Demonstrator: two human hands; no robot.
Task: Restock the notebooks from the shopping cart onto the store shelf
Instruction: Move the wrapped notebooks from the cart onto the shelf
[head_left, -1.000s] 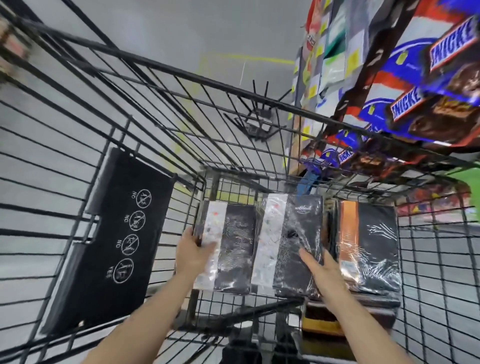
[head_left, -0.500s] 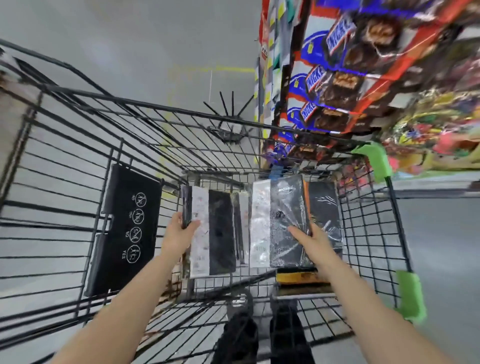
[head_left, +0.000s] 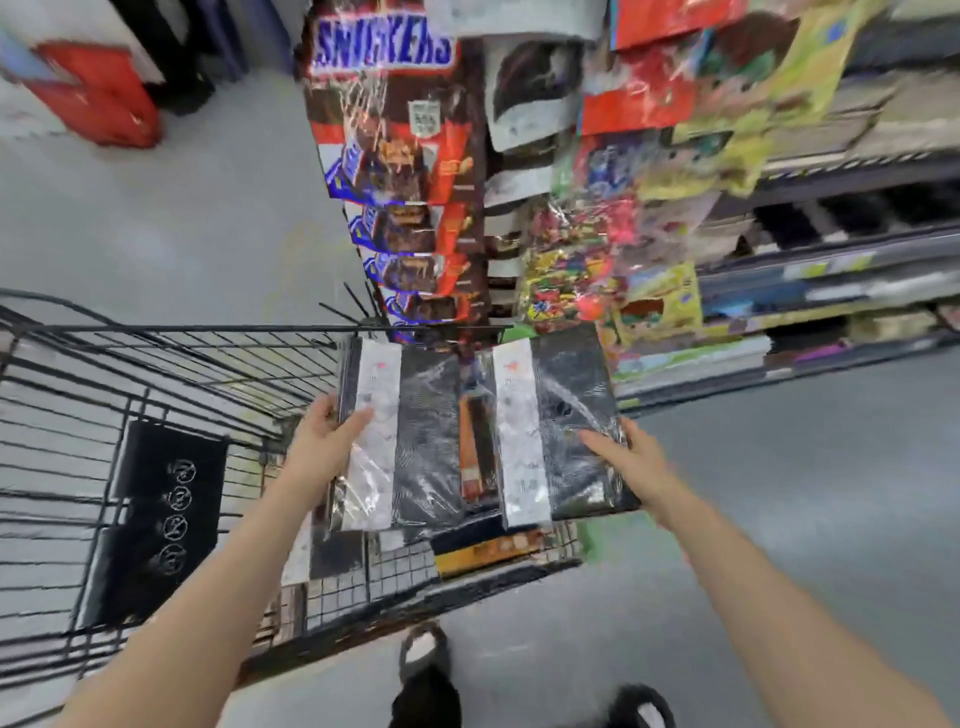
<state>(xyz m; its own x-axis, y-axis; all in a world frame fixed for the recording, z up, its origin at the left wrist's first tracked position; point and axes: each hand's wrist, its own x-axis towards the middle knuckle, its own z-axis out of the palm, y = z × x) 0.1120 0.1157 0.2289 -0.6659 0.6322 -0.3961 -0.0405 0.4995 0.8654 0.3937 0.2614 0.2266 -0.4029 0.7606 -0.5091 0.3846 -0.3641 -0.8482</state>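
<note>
My left hand (head_left: 323, 448) grips the left edge of a shrink-wrapped pack of black notebooks with a white band (head_left: 410, 436), held above the black wire shopping cart (head_left: 171, 364). My right hand (head_left: 626, 460) grips the right edge of a second, matching notebook pack (head_left: 566, 421), lifted clear over the cart's right side. Between the two packs an orange-banded pack (head_left: 475, 452) lies lower down in the cart, with more packs (head_left: 483, 551) beneath. The store shelf (head_left: 831, 249) runs along the right.
A rack of Snickers bags (head_left: 400, 171) and candy bags (head_left: 571, 249) hangs just beyond the cart. The black child-seat flap (head_left: 156, 519) is at the cart's left. A red object (head_left: 98, 98) stands far left on the grey floor. My feet (head_left: 426, 670) are below.
Both hands have lifted their notebook packs up out of the cart, and the view has swung right toward the shelves. The right pack now hangs over the cart's right rim.
</note>
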